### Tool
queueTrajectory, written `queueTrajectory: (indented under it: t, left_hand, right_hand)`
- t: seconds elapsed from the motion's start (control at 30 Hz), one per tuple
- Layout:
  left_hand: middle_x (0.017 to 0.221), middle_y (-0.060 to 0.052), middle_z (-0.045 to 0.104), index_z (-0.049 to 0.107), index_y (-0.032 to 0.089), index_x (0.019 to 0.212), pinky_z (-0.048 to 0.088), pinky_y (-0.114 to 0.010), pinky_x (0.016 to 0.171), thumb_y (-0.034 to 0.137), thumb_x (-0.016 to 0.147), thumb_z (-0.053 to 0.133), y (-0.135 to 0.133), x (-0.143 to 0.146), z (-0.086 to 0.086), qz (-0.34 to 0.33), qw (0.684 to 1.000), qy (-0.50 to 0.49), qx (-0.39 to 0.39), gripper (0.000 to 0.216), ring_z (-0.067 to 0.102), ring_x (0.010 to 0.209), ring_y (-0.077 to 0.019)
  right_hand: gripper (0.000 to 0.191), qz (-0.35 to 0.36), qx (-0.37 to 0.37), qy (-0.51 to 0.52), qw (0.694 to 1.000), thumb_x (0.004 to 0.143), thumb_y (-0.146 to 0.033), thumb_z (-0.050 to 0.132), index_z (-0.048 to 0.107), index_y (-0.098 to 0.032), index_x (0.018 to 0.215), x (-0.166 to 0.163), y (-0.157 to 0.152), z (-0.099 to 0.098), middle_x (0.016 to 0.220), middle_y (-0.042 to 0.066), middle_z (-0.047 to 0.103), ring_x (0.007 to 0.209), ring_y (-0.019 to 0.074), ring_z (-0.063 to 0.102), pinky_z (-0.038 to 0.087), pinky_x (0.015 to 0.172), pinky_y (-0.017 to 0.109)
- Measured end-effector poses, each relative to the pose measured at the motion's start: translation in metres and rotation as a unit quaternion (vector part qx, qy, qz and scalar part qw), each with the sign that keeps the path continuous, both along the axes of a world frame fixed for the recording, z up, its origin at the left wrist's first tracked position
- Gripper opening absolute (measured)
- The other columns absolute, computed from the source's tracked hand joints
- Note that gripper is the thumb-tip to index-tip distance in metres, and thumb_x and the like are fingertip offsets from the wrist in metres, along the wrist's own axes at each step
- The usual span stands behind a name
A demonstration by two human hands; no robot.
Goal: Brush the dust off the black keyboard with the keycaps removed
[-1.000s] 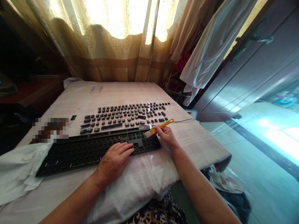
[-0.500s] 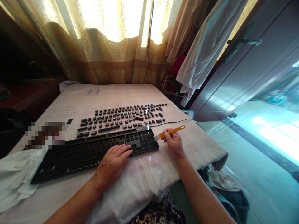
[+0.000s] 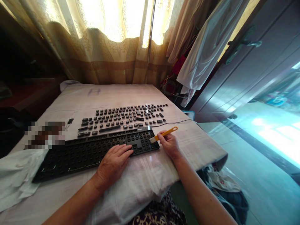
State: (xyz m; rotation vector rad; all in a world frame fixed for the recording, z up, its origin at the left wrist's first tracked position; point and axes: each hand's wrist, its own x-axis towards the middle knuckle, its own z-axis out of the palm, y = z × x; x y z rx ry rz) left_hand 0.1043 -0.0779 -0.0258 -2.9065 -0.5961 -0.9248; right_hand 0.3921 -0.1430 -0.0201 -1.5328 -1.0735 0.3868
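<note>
A black keyboard base (image 3: 84, 159) without its keycaps lies slantwise along the near side of the table. My left hand (image 3: 114, 161) rests on its front edge, fingers stretched out flat over the lower middle part. In my right hand (image 3: 170, 145) is a brush (image 3: 165, 133) with a yellow handle, pinched near the ferrule. Its pale bristles touch the number pad at the right end of the base. Behind the base, loose black keycaps (image 3: 126, 115) are laid out in rows, with the long space bar (image 3: 109, 128) nearest.
A white cloth (image 3: 16, 178) lies at the left, beside a blurred-out patch. Near it is a small black item (image 3: 70, 121). A thin cable (image 3: 173, 122) runs off to the right over the covered table (image 3: 117, 93). Curtains hang behind; a door (image 3: 234, 62) stands at the right.
My right hand has moved left with the brush, bringing the bristles from the base's right edge further onto the number pad. My left hand has stayed in place.
</note>
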Motion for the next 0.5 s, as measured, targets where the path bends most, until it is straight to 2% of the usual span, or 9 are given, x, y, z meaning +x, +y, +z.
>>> queueTrajectory:
  t: [0.17, 0.3, 0.5]
  left_hand:
    - [0.126, -0.007, 0.074, 0.071, 0.024, 0.123, 0.054, -0.045, 0.103, 0.023, 0.100, 0.049, 0.000, -0.001, -0.001, 0.000, 1.000, -0.003, -0.016, 0.031, 0.068, 0.116, -0.0241]
    - [0.125, -0.007, 0.074, 0.071, 0.025, 0.122, 0.054, -0.045, 0.102, 0.023, 0.101, 0.049, 0.000, -0.001, 0.000, -0.002, 1.000, -0.001, -0.014, 0.031, 0.069, 0.115, -0.0240]
    - [0.124, -0.007, 0.075, 0.071, 0.022, 0.119, 0.057, -0.047, 0.098, 0.023, 0.102, 0.045, 0.000, 0.001, 0.006, -0.003, 1.000, 0.001, 0.017, 0.031, 0.071, 0.111, -0.0252]
  right_hand:
    - [0.035, 0.023, -0.009, -0.021, 0.999, 0.082, -0.054, 0.069, 0.071, -0.019, 0.079, 0.000, -0.002, 0.000, 0.060, 0.002, 0.067, 0.050, 0.0161, 0.059, 0.047, 0.046, 0.025]
    - [0.038, 0.040, -0.008, 0.017, 0.999, 0.079, -0.057, 0.070, 0.069, -0.019, 0.076, -0.002, -0.002, 0.005, 0.055, 0.000, 0.063, 0.046, 0.0150, 0.057, 0.047, 0.044, 0.025]
    - [0.037, -0.006, 0.007, 0.077, 0.997, 0.075, -0.056, 0.073, 0.065, -0.019, 0.074, -0.002, -0.003, 0.012, 0.053, 0.000, 0.061, 0.046, 0.0153, 0.058, 0.050, 0.046, 0.027]
